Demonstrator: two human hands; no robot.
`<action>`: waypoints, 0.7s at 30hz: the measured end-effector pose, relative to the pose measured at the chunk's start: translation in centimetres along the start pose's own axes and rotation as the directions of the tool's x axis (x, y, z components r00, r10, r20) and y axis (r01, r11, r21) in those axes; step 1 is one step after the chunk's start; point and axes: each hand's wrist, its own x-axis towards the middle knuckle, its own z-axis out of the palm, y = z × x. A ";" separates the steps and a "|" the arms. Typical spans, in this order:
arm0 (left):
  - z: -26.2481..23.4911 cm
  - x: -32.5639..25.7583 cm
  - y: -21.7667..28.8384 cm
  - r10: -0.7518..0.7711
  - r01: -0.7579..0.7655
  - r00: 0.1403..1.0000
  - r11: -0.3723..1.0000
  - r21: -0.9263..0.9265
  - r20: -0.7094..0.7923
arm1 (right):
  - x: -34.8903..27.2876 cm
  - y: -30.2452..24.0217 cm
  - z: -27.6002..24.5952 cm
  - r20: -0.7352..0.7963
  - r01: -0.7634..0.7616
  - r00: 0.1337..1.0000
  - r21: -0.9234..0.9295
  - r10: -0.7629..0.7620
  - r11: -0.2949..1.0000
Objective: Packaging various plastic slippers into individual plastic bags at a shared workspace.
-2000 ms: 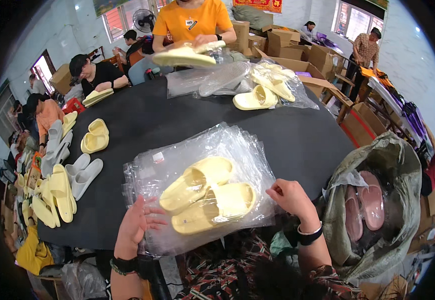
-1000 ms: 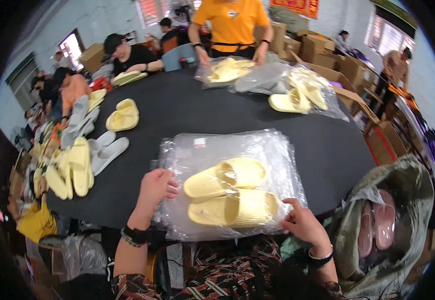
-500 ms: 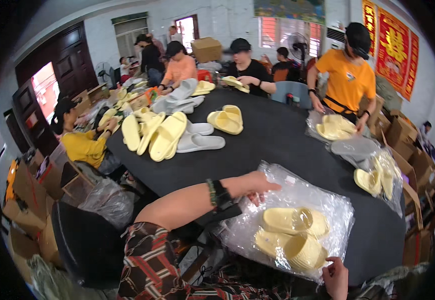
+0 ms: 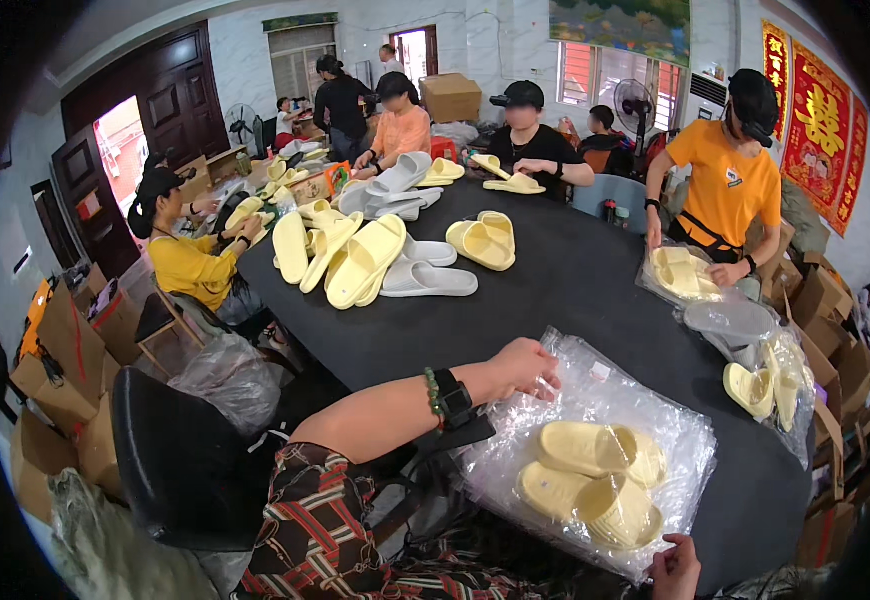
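Note:
A clear plastic bag lies on the near edge of the round black table. Inside it sits a pair of pale yellow slippers, side by side. My left hand rests on the bag's left edge with its fingers curled into the plastic; a bead bracelet and a dark watch are on that wrist. At the bottom of the view my right hand grips the bag's near right corner, and only its knuckles show.
A heap of loose yellow and white slippers covers the table's far left. Several other people sit or stand around the table. Bagged slippers lie at the right rim. A black chair and cardboard boxes stand at my left.
The view has swung left, so the bag now sits at lower right. My left arm stretches across to the bag's left edge; my right hand has dropped to the bottom rim.

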 end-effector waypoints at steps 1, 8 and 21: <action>0.0 0.0 0.0 0.038 -0.041 0.997 0.998 -0.057 -0.063 | 0.1 0.0 0.2 -0.026 0.044 0.999 0.002 -0.044 0.999; 1.1 1.1 3.7 0.484 -0.507 0.861 0.837 -0.206 -0.157 | 1.1 -1.5 1.1 -0.276 0.121 0.957 0.118 -0.084 0.986; -3.6 2.0 -1.1 -0.059 0.049 0.996 0.990 -0.135 -0.067 | 1.9 -1.4 3.1 0.096 0.077 0.993 -0.052 -0.072 0.996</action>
